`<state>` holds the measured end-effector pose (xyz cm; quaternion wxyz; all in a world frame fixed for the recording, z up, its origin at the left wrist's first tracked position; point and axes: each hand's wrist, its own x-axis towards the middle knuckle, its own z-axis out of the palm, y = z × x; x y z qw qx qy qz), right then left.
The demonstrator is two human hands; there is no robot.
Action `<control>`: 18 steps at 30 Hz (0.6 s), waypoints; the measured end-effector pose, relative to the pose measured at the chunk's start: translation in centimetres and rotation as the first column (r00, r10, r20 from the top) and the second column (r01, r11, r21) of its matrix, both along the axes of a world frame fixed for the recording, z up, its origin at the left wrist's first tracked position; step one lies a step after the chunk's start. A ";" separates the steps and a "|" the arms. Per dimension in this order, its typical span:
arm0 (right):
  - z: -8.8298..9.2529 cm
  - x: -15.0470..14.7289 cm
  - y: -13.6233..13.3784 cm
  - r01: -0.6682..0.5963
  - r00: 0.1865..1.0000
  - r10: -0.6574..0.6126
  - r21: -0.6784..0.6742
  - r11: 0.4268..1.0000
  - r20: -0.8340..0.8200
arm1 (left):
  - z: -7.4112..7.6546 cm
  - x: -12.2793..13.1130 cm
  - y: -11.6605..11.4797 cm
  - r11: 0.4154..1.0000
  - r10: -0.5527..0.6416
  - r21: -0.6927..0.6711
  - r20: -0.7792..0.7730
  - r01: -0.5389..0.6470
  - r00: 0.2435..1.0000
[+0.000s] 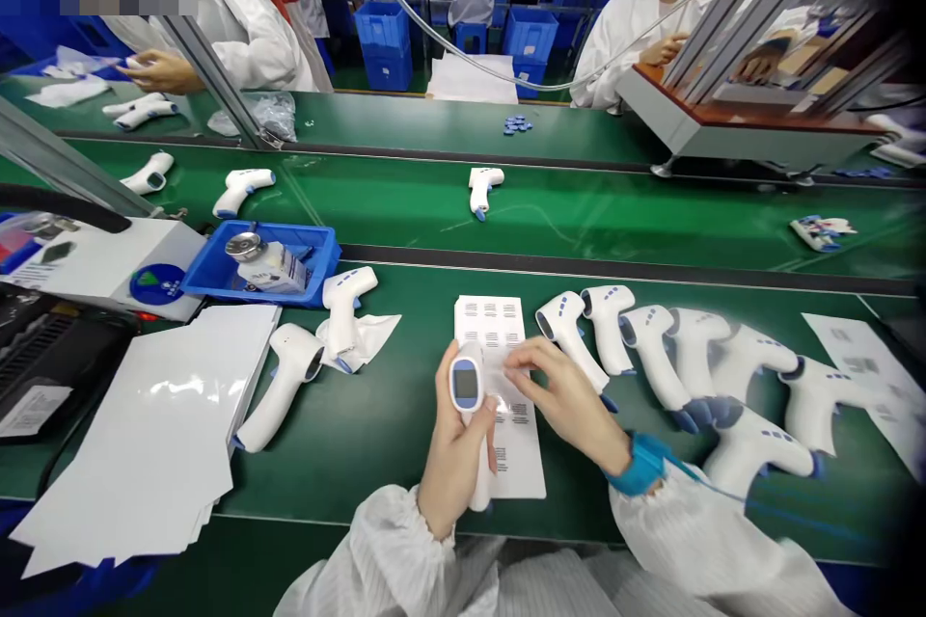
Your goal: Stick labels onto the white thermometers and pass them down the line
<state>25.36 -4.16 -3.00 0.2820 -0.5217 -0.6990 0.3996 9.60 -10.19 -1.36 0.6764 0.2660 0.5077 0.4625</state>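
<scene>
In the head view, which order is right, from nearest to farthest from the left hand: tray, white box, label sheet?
From the left hand:
1. Label sheet: close by, on the right.
2. Tray: ahead, to the left.
3. White box: farther left, past the tray.

I identify a white, loose-fitting garment (564, 583), its fabric marked with fine parallel lines. The left sleeve (387, 549) ends in a gathered cuff (436, 523), puckered around the wrist; the left hand (457, 448) is bare. The right sleeve (694, 540) is of the same white, creased cloth. Between this sleeve and the bare right hand (557, 388), I note a bright blue wristband (640, 465), from which a thin blue cord (723, 490) extends across the sleeve.
</scene>
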 end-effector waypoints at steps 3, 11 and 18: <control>-1.7 1.8 -2.6 0.079 0.990 -0.074 -0.039 0.996 0.116 | -0.7 1.0 -1.0 0.996 -0.072 -0.049 -0.005 0.072 0.997; -3.6 1.6 -4.1 0.146 0.989 -0.146 0.016 0.989 0.007 | -2.3 1.7 -0.9 0.994 -0.095 0.041 -0.166 0.103 0.982; -3.1 1.5 -2.6 0.057 0.997 -0.055 -0.031 0.998 0.060 | -2.6 1.8 -0.6 0.988 -0.101 0.095 -0.171 0.118 0.980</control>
